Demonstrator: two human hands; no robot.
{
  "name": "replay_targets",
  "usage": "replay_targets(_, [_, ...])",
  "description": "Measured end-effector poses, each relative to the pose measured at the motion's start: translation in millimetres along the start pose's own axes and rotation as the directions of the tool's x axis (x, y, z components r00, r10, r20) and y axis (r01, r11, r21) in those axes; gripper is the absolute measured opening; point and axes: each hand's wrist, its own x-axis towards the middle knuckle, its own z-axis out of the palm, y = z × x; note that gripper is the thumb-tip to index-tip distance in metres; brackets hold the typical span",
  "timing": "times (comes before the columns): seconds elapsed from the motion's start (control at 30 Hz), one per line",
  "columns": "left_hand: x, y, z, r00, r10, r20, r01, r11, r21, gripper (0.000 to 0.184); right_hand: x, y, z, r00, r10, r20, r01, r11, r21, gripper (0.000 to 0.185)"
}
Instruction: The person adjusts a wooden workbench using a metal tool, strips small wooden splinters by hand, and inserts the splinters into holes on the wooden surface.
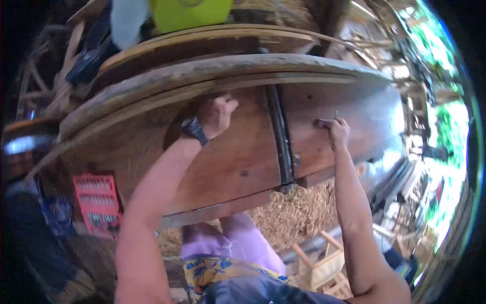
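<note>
1. A small dark object [321, 123] is held over the right part of the wooden table [230, 157], to the right of the dark bar [278, 131]; contact with the wood cannot be told.
2. It is gripped in the closed fingers of the right hand [340, 133]. The step in hand is judged to be close work at the wood's surface; for the next move, a firm grip and a steady angle seem to be called for.
3. The left hand [220, 112] is held loosely curled over the left part; nothing is seen in it, but blur leaves its hold uncertain. A bulky dark watch [195, 129] is worn on that wrist.
4. The table is made of smooth, reddish-brown wood, marked by knots and glossy at the far right. It is crossed by the straight, narrow bar.
5. At the near left, a flat red case [96, 198] is filled with rows of small pieces.
6. Below the near edge, the ground is covered by curled, straw-coloured shavings [298, 215].
</note>
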Motion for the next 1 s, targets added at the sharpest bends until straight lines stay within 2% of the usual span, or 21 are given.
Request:
replay_targets(0.03, [3,-4,1,0.997,0.065,0.032,-0.066,0.997,0.039,0.011,0,-4,-5,0.986,-0.168,-0.020,0.158,0.956,-0.247,0.027])
replay_targets(0.07, [6,-10,5,0.995,0.036,0.097,-0.045,0.995,0.088,0.020,1,-13,-3,0.980,-0.198,-0.004,0.190,0.950,-0.247,0.029])
replay_targets(0.17, [19,9,-10,0.950,-0.168,0.262,0.090,0.954,0.286,0.032,-12,-2,-20,0.968,-0.249,-0.038,0.228,0.930,-0.287,0.036])
replay_targets(0.2, [25,15,-19,0.948,-0.159,0.275,0.071,0.950,0.303,0.044,-10,4,-21,0.955,-0.288,-0.073,0.253,0.918,-0.305,0.036])
replay_targets(0.3, [41,38,-45,0.895,-0.208,0.394,0.032,0.911,0.410,0.048,-14,39,-19,0.904,-0.379,-0.198,0.283,0.877,-0.388,0.039])
replay_targets(0.33, [42,45,-54,0.928,-0.078,0.364,-0.058,0.936,0.346,0.046,-15,45,-19,0.890,-0.405,-0.207,0.299,0.864,-0.406,0.040])
replay_targets(0.37, [43,42,-53,0.922,-0.036,0.386,-0.106,0.934,0.341,0.045,-18,51,-19,0.877,-0.429,-0.214,0.312,0.850,-0.424,0.041])
replay_targets(0.43, [41,32,-48,0.902,0.050,0.428,-0.202,0.926,0.318,0.045,-18,56,-17,0.917,-0.354,-0.185,0.255,0.874,-0.413,0.045])
replay_targets(0.5, [40,26,-43,0.886,0.024,0.462,-0.214,0.907,0.363,0.039,-20,45,-16,0.930,-0.318,-0.182,0.206,0.865,-0.458,0.047])
replay_targets(0.53, [45,26,-38,0.876,0.028,0.481,-0.235,0.897,0.375,0.036,-22,31,-23,0.965,-0.229,-0.126,0.149,0.878,-0.455,0.051])
replay_targets(0.63, [59,50,-25,0.834,-0.218,0.507,-0.167,0.776,0.608,0.024,-20,35,-21,0.963,-0.212,-0.166,0.120,0.889,-0.441,0.055])
replay_targets(0.67, [64,62,-28,0.847,-0.205,0.490,-0.142,0.800,0.582,0.021,-22,35,-21,0.965,-0.198,-0.174,0.101,0.887,-0.450,0.057])
replay_targets(0.77, [65,55,-31,0.847,-0.138,0.513,-0.218,0.791,0.572,0.026,-24,32,-21,0.969,-0.172,-0.179,0.084,0.906,-0.416,0.058])
replay_targets(0.8, [66,50,-33,0.841,-0.155,0.518,-0.171,0.833,0.527,0.028,-23,34,-21,0.968,-0.170,-0.186,0.077,0.901,-0.427,0.058])
replay_targets(0.9, [71,57,-45,0.776,-0.245,0.581,-0.128,0.841,0.526,0.026,-26,34,-19,0.966,-0.171,-0.192,0.072,0.897,-0.437,0.058])
replay_targets(1.0, [68,63,-45,0.774,-0.400,0.491,0.012,0.784,0.621,0.025,-24,32,-19,0.966,-0.167,-0.198,0.071,0.907,-0.416,0.060])
